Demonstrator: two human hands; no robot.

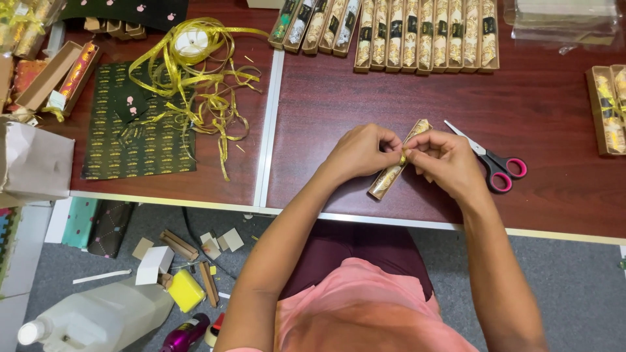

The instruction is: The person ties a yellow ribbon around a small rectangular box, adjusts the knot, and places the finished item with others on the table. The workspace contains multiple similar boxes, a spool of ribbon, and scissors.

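Centre of the frame: left hand (362, 153) and right hand (447, 160) meeting over a slim gold-patterned box (398, 163) lying slantwise on the dark red table (554, 195). Both sets of fingertips pressed together, pinching a thin strand of gold ribbon (403, 158) at the box's middle; knot itself too small to make out.

Risky from here, judging by the grip: ribbon so narrow and glossy, likely to slide out of the pinch if tension drops, and the bow to loosen. Box unpinned, resting only on the tabletop, so a hard tug could spin or drag it towards the near edge. Scissors (489, 156) with pink handles just beside the right hand, blades pointing up-left, close enough to be knocked by a sweeping wrist.

Packages now. Top centre: a tidy row of long boxes (427, 36), gold-and-cream patterned with dark bands, laid side by side. Right edge: two more boxes (610, 111), ribbon already round them. Upper left: tangled gold ribbon spool (192, 42) spilling over a dark green printed sheet (140, 137). Far upper left: an open cardboard box (65, 75) with an orange-foil roll inside. Lower left, on the floor: a white plastic jug (98, 319).
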